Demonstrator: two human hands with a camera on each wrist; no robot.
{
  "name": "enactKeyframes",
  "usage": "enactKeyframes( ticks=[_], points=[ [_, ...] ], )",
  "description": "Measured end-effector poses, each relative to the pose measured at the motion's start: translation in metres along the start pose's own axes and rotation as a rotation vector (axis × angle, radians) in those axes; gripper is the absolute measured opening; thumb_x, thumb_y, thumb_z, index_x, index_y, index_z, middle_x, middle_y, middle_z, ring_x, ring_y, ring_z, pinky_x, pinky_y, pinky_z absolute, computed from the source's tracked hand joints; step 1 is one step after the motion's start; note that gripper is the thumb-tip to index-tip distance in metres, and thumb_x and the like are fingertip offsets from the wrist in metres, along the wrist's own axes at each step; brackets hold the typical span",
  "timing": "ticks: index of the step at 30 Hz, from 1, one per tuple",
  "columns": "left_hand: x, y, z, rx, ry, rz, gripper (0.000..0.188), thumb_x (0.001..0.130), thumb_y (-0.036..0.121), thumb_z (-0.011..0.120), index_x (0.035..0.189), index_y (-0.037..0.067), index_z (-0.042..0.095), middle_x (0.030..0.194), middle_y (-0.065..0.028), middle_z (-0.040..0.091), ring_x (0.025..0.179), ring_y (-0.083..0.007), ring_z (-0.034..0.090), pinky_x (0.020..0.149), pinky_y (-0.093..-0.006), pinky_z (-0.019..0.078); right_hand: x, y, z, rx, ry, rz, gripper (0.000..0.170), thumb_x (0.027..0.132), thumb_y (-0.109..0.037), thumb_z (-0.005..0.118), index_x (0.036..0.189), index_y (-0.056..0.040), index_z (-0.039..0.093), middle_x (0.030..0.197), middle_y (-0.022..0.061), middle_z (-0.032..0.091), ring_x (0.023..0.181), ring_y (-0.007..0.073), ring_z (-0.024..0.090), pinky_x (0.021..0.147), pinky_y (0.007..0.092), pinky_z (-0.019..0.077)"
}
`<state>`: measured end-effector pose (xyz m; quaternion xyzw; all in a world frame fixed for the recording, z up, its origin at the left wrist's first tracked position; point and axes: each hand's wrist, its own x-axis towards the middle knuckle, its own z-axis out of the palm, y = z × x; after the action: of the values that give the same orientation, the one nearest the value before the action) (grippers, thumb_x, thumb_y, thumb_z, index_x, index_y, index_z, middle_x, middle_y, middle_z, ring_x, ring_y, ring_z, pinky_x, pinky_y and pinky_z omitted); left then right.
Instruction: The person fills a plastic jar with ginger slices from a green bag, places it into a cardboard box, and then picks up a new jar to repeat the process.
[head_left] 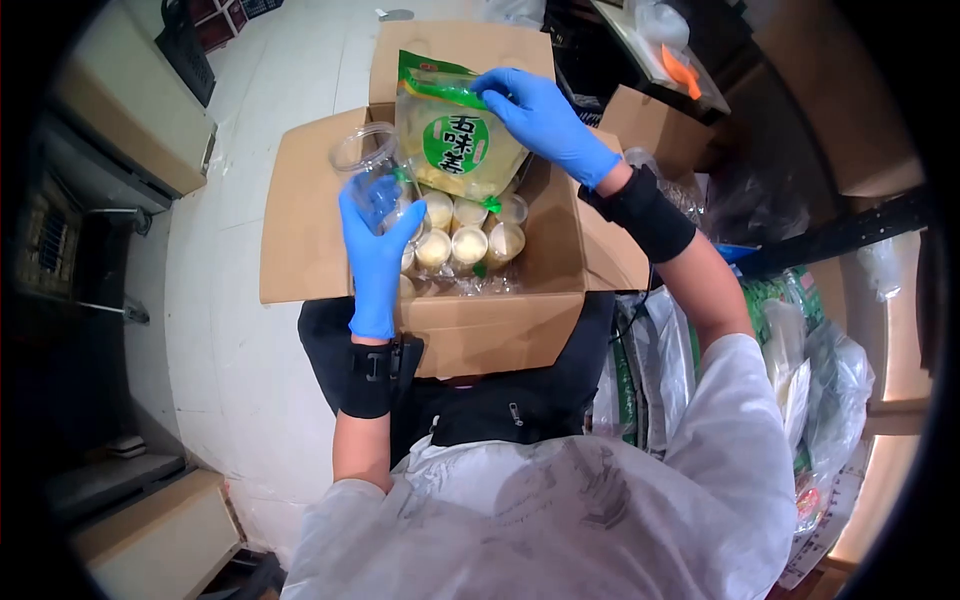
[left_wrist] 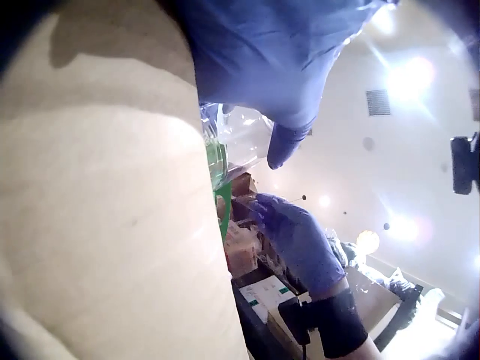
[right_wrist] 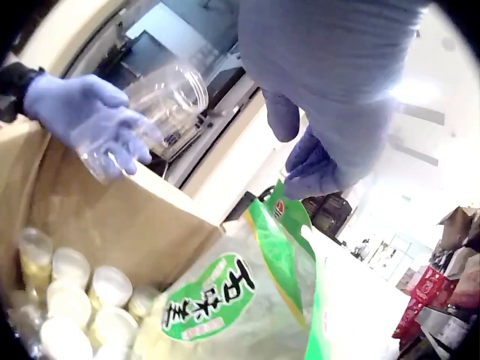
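The clear jar [head_left: 365, 160] is clamped in the left grip [head_left: 375, 240], its rim beyond the fingers. The right grip [head_left: 545, 125] meets the green bag's [head_left: 460, 150] top edge; pinching unclear. Head view shows cups [head_left: 469, 246] between grips; left wrist doesn't.

2 hands [head_left: 375, 255], 1 empty jar [head_left: 362, 152], 1 printed bag [head_left: 456, 145]

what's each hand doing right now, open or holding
Left hand: closed around the clear jar.
Right hand: fingers bent at the top of the green bag; can't tell if gripping.
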<state>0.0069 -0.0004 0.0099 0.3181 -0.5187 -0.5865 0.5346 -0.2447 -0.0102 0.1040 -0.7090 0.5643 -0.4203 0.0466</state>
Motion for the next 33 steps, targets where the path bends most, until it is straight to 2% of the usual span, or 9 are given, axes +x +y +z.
enactKeyframes(
  ticks=[4, 6, 10, 11, 13, 18, 21, 26, 33],
  points=[
    [0.0, -0.005, 0.0, 0.061, -0.048, 0.061, 0.076, 0.08, 0.011, 0.084, 0.142, 0.002, 0.04, 0.132, -0.016, 0.054, 0.12, -0.0251, 0.056, 0.101, -0.0385, 0.0477, 0.018, 0.057, 0.011, -0.243, -0.091, -0.176, 0.03, 0.1, -0.016, 0.052, 0.121, 0.0006, 0.064, 0.11, 0.0182, 0.07, 0.102, 0.0275, 0.067, 0.092, 0.0361, 0.0517],
    [0.001, -0.008, -0.003, 0.041, -0.046, 0.037, 0.077, 0.079, 0.011, 0.084, 0.142, 0.002, 0.04, 0.131, -0.0158, 0.055, 0.119, -0.0246, 0.056, 0.1, -0.0382, 0.0482, 0.034, 0.075, 0.014, -0.072, -0.323, -0.064, 0.033, 0.1, -0.017, 0.048, 0.123, 0.0013, 0.063, 0.115, 0.0188, 0.069, 0.106, 0.0289, 0.066, 0.095, 0.0369, 0.0504],
    [0.001, -0.005, -0.002, 0.006, -0.057, -0.017, 0.081, 0.077, 0.013, 0.086, 0.143, 0.001, 0.04, 0.129, -0.0153, 0.055, 0.117, -0.0231, 0.056, 0.098, -0.0371, 0.0494, 0.07, 0.093, 0.019, -0.026, -0.717, 0.403, 0.038, 0.099, -0.022, 0.045, 0.123, 0.0009, 0.065, 0.115, 0.0119, 0.07, 0.106, 0.0214, 0.064, 0.097, 0.0331, 0.0484],
    [0.0, -0.006, -0.001, 0.005, -0.054, -0.016, 0.081, 0.077, 0.013, 0.086, 0.143, 0.001, 0.04, 0.129, -0.0153, 0.055, 0.117, -0.0231, 0.056, 0.098, -0.0371, 0.0494, 0.076, 0.094, 0.024, -0.027, -0.719, 0.401, 0.038, 0.099, -0.022, 0.045, 0.123, 0.0009, 0.065, 0.115, 0.0119, 0.07, 0.106, 0.0214, 0.064, 0.097, 0.0331, 0.0484],
    [0.001, -0.009, -0.001, -0.039, -0.061, -0.015, 0.082, 0.077, 0.014, 0.087, 0.143, 0.001, 0.04, 0.127, -0.015, 0.056, 0.116, -0.0225, 0.057, 0.097, -0.0367, 0.0496, 0.086, 0.11, 0.039, -0.383, -0.962, 0.328, 0.041, 0.1, -0.026, 0.046, 0.13, -0.0033, 0.064, 0.126, 0.0109, 0.067, 0.114, 0.0204, 0.061, 0.102, 0.0323, 0.0449],
    [0.001, -0.006, -0.001, -0.04, -0.051, -0.033, 0.083, 0.076, 0.014, 0.087, 0.143, 0.0, 0.04, 0.126, -0.0151, 0.056, 0.116, -0.0227, 0.057, 0.097, -0.0362, 0.0495, 0.08, 0.12, 0.066, -0.275, -0.903, 0.221, 0.051, 0.093, -0.038, 0.056, 0.134, -0.0083, 0.062, 0.12, 0.0094, 0.07, 0.097, 0.0213, 0.064, 0.086, 0.035, 0.0501],
    [0.0, -0.006, -0.002, -0.045, -0.062, -0.06, 0.083, 0.076, 0.013, 0.087, 0.143, 0.001, 0.039, 0.127, -0.0152, 0.056, 0.116, -0.0228, 0.057, 0.098, -0.0362, 0.0492, 0.086, 0.123, 0.073, -0.626, -1.127, 0.008, 0.06, 0.086, -0.042, 0.068, 0.138, -0.014, 0.06, 0.132, 0.0088, 0.065, 0.113, 0.024, 0.06, 0.098, 0.0362, 0.0474],
    [0.0, -0.009, -0.002, -0.051, -0.062, -0.06, 0.083, 0.076, 0.012, 0.087, 0.143, 0.001, 0.039, 0.127, -0.0143, 0.057, 0.117, -0.0226, 0.056, 0.1, -0.0363, 0.048, 0.078, 0.137, 0.105, -0.374, -0.711, 0.204, 0.053, 0.091, -0.04, 0.065, 0.137, -0.0151, 0.06, 0.144, 0.0068, 0.057, 0.127, 0.0258, 0.056, 0.106, 0.0388, 0.042],
    [0.0, -0.007, -0.001, -0.089, -0.065, -0.073, 0.083, 0.076, 0.012, 0.086, 0.143, 0.001, 0.039, 0.127, -0.0137, 0.056, 0.117, -0.0222, 0.056, 0.101, -0.0362, 0.0471, 0.058, 0.139, 0.122, -0.574, -0.674, -0.074, 0.042, 0.093, -0.038, 0.06, 0.127, -0.0131, 0.062, 0.131, 0.0073, 0.061, 0.117, 0.0252, 0.058, 0.1, 0.0378, 0.0447]
  ],
)
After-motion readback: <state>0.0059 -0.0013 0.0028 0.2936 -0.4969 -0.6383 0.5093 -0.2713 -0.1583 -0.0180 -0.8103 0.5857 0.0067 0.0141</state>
